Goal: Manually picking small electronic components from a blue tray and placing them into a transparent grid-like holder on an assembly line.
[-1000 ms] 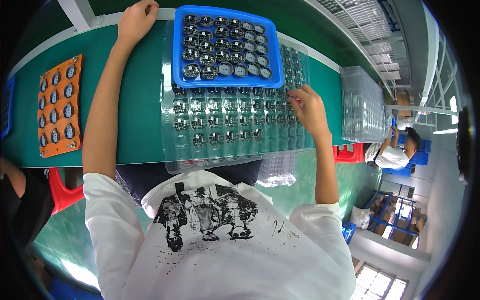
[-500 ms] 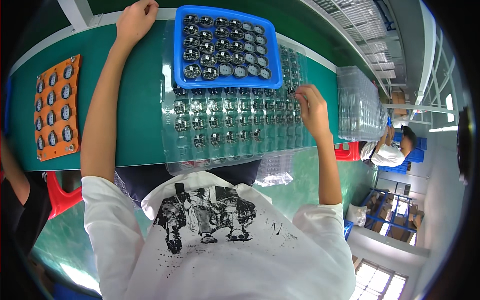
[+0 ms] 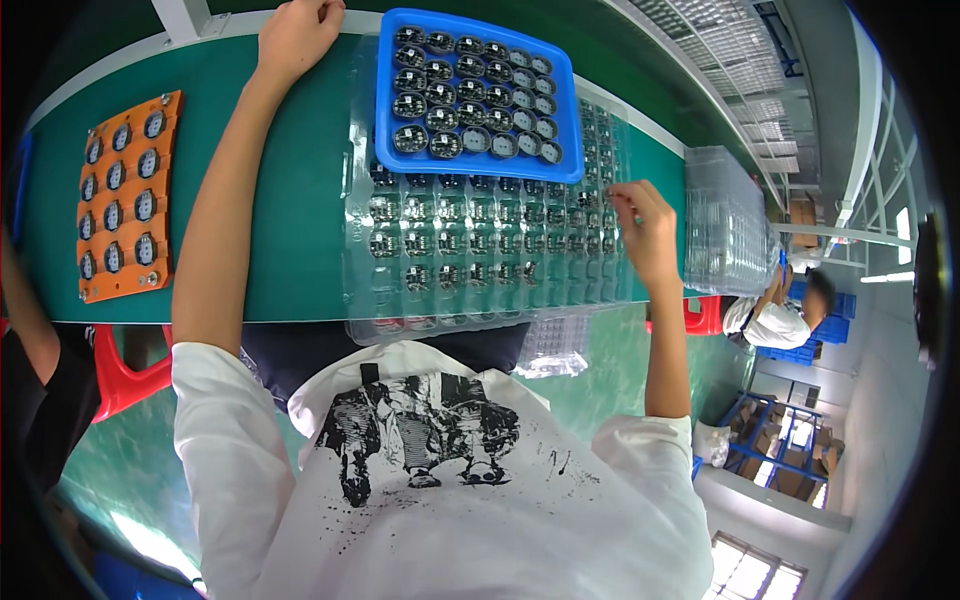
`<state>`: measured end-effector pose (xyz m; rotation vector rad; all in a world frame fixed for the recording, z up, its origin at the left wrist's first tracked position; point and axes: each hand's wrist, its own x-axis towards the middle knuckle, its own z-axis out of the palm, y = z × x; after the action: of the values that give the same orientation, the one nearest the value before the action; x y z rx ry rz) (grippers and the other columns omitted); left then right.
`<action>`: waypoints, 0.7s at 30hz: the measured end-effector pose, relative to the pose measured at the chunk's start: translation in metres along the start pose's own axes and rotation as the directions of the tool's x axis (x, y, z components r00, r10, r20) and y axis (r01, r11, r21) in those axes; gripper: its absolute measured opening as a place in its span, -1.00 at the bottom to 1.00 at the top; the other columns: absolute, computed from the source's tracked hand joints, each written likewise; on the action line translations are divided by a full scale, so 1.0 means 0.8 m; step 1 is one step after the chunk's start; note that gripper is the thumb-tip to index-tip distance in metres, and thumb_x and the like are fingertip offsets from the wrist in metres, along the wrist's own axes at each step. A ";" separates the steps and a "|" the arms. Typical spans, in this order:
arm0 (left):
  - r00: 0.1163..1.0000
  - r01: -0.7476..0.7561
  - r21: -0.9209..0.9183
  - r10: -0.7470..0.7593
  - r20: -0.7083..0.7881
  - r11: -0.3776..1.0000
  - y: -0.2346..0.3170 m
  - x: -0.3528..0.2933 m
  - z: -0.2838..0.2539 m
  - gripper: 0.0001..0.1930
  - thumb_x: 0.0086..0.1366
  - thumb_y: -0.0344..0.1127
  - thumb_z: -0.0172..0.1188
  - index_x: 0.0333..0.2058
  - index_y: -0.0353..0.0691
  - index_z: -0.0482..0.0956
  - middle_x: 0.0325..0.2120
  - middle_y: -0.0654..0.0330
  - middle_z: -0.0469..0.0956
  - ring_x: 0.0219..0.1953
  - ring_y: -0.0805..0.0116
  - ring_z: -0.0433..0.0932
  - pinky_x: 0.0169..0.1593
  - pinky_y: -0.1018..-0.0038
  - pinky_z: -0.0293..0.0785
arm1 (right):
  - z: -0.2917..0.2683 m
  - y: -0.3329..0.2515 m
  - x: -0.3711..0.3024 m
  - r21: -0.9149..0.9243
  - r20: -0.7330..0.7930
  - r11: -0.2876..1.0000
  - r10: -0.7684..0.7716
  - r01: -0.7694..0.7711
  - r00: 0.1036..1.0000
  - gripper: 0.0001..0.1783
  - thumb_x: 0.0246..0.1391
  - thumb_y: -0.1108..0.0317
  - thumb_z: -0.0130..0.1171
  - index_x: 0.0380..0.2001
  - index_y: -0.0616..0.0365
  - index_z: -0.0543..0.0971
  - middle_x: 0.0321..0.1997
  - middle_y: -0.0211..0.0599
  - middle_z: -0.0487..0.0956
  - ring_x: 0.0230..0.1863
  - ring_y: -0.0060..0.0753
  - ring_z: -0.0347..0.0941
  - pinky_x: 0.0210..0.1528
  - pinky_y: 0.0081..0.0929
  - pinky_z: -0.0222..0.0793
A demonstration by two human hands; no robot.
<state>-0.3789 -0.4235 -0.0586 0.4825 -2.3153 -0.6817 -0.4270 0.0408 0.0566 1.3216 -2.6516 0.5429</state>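
My right hand (image 3: 648,225) hovers at the right side of a clear plastic tray (image 3: 560,288), thumb and forefinger pinched together; anything between them is too small to make out. Small dark electronic parts (image 3: 450,242) sit in rows in the tray's pockets, and several near pockets hold none. On the tray's far part rests a blue bin (image 3: 480,169) filled with round parts, some showing black circuitry, others plain grey faces. At the table's far edge, left of the bin, my left hand (image 3: 300,42) is closed with fingers curled; its inside is hidden.
An orange fixture plate (image 3: 128,200) with round parts lies on the green table (image 3: 290,230) at left. Stacked clear trays (image 3: 722,225) stand at the right end. Red stools (image 3: 135,385) are below the table. One person's arm (image 3: 28,320) is at left; another person (image 3: 780,315) works far right.
The whole scene has shifted slightly to the right in the view. My right hand stays by the same side of the clear tray, and my left hand keeps its closed pose.
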 end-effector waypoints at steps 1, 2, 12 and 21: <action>1.000 -0.013 -0.001 0.013 -0.005 1.000 0.001 0.001 0.000 -0.79 0.30 -0.19 0.05 -0.23 -0.11 0.61 -0.47 0.17 0.61 -0.41 0.19 0.58 -0.27 0.36 0.47 | -0.001 -0.003 0.002 0.005 0.002 1.000 -0.003 0.003 1.000 -0.83 0.02 0.67 0.15 -0.29 0.29 0.58 -0.36 -0.17 0.55 -0.42 -0.28 0.53 -0.38 -0.45 0.45; 1.000 -0.028 -0.009 0.027 -0.007 1.000 0.001 0.001 0.002 -0.78 0.30 -0.20 0.05 -0.23 -0.11 0.61 -0.46 0.16 0.61 -0.41 0.18 0.58 -0.27 0.36 0.48 | -0.007 -0.012 0.006 0.037 -0.022 0.998 0.047 -0.046 0.999 -0.82 0.02 0.69 0.13 -0.28 0.28 0.58 -0.37 -0.20 0.55 -0.42 -0.34 0.53 -0.37 -0.48 0.47; 1.000 0.015 -0.028 -0.015 -0.007 0.999 0.007 -0.001 -0.001 -0.79 0.29 -0.20 0.05 -0.24 -0.12 0.62 -0.49 0.16 0.60 -0.43 0.17 0.58 -0.28 0.35 0.47 | 0.038 -0.094 0.068 0.171 -0.046 0.976 -0.127 0.133 0.991 -0.73 0.01 0.67 0.19 -0.19 0.22 0.52 -0.29 -0.25 0.62 -0.32 -0.40 0.57 -0.38 -0.53 0.45; 1.000 0.005 -0.013 -0.005 -0.015 1.000 0.008 0.000 -0.002 -0.80 0.25 -0.20 0.08 -0.26 -0.10 0.62 -0.52 0.16 0.58 -0.45 0.21 0.57 -0.29 0.35 0.46 | 0.057 -0.100 0.081 0.079 0.011 0.970 -0.230 0.229 0.973 -0.69 0.00 0.65 0.19 -0.15 0.18 0.53 -0.29 -0.24 0.63 -0.29 -0.36 0.61 -0.39 -0.51 0.46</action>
<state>-0.3787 -0.4190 -0.0535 0.4857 -2.2949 -0.6926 -0.4011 -0.0683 0.0527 1.6370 -2.4679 0.6073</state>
